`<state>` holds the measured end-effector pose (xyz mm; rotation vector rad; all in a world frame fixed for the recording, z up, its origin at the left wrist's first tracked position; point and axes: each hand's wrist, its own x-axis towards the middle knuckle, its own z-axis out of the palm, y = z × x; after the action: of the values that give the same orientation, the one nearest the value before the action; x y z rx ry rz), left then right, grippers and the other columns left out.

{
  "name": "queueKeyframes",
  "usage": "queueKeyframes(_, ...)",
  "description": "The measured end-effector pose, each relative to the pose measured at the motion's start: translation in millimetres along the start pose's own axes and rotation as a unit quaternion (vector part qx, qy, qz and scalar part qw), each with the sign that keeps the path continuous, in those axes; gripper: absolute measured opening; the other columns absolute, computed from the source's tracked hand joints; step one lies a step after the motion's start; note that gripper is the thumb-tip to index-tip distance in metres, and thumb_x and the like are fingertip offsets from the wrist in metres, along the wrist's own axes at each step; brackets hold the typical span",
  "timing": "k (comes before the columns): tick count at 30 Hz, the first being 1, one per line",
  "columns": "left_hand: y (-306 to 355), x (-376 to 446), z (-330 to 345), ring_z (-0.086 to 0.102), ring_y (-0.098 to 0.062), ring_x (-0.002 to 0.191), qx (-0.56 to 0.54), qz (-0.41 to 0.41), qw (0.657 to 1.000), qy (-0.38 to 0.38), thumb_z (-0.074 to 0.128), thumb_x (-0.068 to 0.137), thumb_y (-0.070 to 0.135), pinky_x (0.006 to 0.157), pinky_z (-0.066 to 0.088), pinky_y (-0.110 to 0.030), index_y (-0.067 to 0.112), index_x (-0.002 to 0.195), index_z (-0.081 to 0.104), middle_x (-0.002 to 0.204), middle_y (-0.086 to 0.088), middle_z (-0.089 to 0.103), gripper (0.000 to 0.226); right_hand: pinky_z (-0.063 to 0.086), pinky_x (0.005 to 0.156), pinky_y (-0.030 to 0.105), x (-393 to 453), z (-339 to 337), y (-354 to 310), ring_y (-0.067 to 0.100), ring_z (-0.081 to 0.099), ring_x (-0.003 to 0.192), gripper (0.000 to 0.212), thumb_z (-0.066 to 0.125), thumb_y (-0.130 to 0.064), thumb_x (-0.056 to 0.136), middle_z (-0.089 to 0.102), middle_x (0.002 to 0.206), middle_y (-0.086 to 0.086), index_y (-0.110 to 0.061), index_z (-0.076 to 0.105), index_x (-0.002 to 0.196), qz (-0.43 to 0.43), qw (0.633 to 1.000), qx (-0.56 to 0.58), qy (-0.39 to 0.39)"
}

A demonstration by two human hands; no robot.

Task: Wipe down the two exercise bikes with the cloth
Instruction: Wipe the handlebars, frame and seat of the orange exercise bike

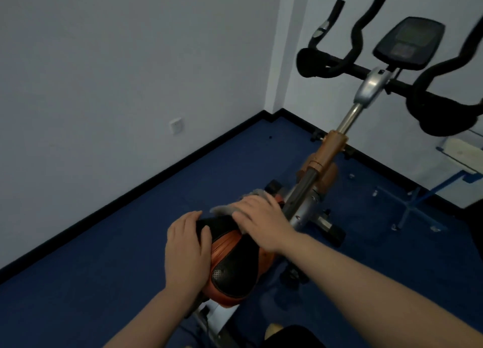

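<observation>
An exercise bike with an orange and silver frame (328,151) stands in the room corner, its black handlebars (347,57) and console (409,43) at the upper right. Its black and orange saddle (235,258) is low in the middle. My left hand (187,251) grips the saddle's left side, thumb over the top. My right hand (261,219) lies flat with straight fingers on a grey cloth (224,208), pressing it onto the saddle's nose. Only one bike is in view.
White walls with a black skirting board meet at a corner behind the bike, with a wall socket (176,125) on the left. Blue floor (117,256) spreads all around. A blue metal stand (418,204) with a white board (462,151) sits at the right.
</observation>
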<state>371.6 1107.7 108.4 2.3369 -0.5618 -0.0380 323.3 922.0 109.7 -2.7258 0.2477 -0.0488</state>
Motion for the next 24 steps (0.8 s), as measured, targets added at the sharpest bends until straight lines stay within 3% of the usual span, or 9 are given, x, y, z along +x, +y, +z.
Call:
queueKeyframes(2, 2.3, -3.6, 0.5, 0.037, -0.015, 0.128, -0.012, -0.023, 1.000, 0.013, 0.052, 0.098, 0.025, 0.107, 0.032, -0.032, 0.014, 0.132, 0.051, 0.133, -0.002, 0.052, 0.036, 0.024, 0.106, 0.037, 17.5, -15.0, 8.6, 0.020, 0.052, 0.116, 0.039, 0.025, -0.040, 0.104, 0.066, 0.109, -0.007, -0.031, 0.062, 0.100, 0.014, 0.999, -0.048, -0.018)
queueKeyframes(5, 3.5, -12.5, 3.4, 0.035, -0.015, 0.130, -0.048, -0.077, 0.996, 0.025, 0.053, 0.097, 0.034, 0.107, 0.033, -0.033, 0.016, 0.138, 0.043, 0.138, -0.002, 0.046, 0.047, 0.038, 0.087, 0.043, 24.8, -12.3, -3.8, 0.032, 0.058, 0.102, 0.025, 0.036, -0.029, 0.101, 0.068, 0.107, -0.001, -0.028, 0.059, 0.109, -0.019, 0.983, -0.181, -0.025)
queueKeyframes(7, 4.2, -21.3, 4.8, 0.033, -0.014, 0.131, -0.084, -0.119, 0.989, 0.029, 0.054, 0.094, 0.042, 0.108, 0.033, -0.036, 0.020, 0.144, 0.035, 0.143, -0.001, 0.041, 0.058, 0.042, 0.084, 0.043, 15.3, 0.5, -15.1, 0.030, 0.061, 0.096, 0.026, 0.036, -0.035, 0.099, 0.069, 0.106, -0.003, -0.032, 0.058, 0.113, -0.087, 0.988, -0.130, -0.012)
queueKeyframes(10, 6.6, -37.5, 7.3, 0.026, -0.011, 0.137, -0.128, -0.144, 0.981, 0.016, 0.062, 0.086, 0.049, 0.113, 0.030, -0.037, 0.031, 0.151, 0.020, 0.152, 0.006, 0.028, 0.079, 0.043, 0.087, 0.041, 18.8, -18.5, 3.9, 0.019, 0.059, 0.103, 0.039, 0.027, -0.049, 0.100, 0.067, 0.114, -0.008, -0.033, 0.057, 0.119, -0.133, 0.988, -0.029, -0.075)
queueKeyframes(12, 8.3, -49.0, 8.6, 0.019, -0.009, 0.143, -0.154, -0.140, 0.978, 0.003, 0.066, 0.077, 0.060, 0.117, 0.026, -0.039, 0.038, 0.152, 0.009, 0.158, 0.013, 0.015, 0.097, 0.044, 0.085, 0.039, 28.6, -27.8, 22.8, 0.017, 0.060, 0.103, 0.035, 0.030, -0.045, 0.102, 0.067, 0.113, -0.008, -0.032, 0.060, 0.115, -0.107, 0.987, -0.056, -0.106)
queueKeyframes(15, 12.8, -61.7, 11.5, 0.017, -0.007, 0.144, -0.199, -0.147, 0.969, -0.005, 0.064, 0.061, 0.075, 0.118, 0.025, -0.039, 0.051, 0.147, -0.005, 0.157, 0.023, 0.003, 0.112, 0.040, 0.085, 0.037, 26.0, -17.7, 13.9, 0.022, 0.061, 0.101, 0.041, 0.025, -0.044, 0.102, 0.069, 0.105, -0.006, -0.029, 0.063, 0.104, -0.041, 0.991, -0.120, -0.037)
queueKeyframes(19, 16.6, -68.3, 13.8, 0.027, -0.002, 0.137, -0.260, -0.173, 0.950, -0.006, 0.076, 0.047, 0.078, 0.112, 0.035, -0.033, 0.066, 0.136, -0.009, 0.151, 0.030, 0.007, 0.124, 0.030, 0.105, 0.036, 5.0, -4.4, -2.6, 0.010, 0.047, 0.120, 0.053, 0.014, -0.054, 0.097, 0.054, 0.132, -0.016, -0.037, 0.041, 0.141, -0.171, 0.983, -0.033, -0.054)
queueKeyframes(21, 14.3, -70.2, 12.5, 0.034, -0.002, 0.133, -0.276, -0.192, 0.942, -0.016, 0.083, 0.041, 0.073, 0.109, 0.039, -0.031, 0.064, 0.137, -0.011, 0.151, 0.022, 0.015, 0.135, 0.037, 0.092, 0.035, 14.1, -18.0, 13.1, 0.009, 0.052, 0.112, 0.044, 0.020, -0.051, 0.100, 0.058, 0.122, -0.017, -0.040, 0.043, 0.136, -0.204, 0.974, -0.050, -0.081)
queueKeyframes(24, 13.2, -71.4, 13.4, 0.039, -0.010, 0.133, -0.293, -0.248, 0.923, -0.025, 0.088, 0.033, 0.069, 0.111, 0.039, -0.039, 0.046, 0.148, -0.017, 0.152, 0.013, 0.020, 0.157, 0.036, 0.074, 0.036, 21.0, -20.3, 15.3, 0.019, 0.062, 0.095, 0.032, 0.027, -0.043, 0.103, 0.066, 0.097, -0.011, -0.035, 0.058, 0.108, -0.101, 0.992, -0.077, -0.016)
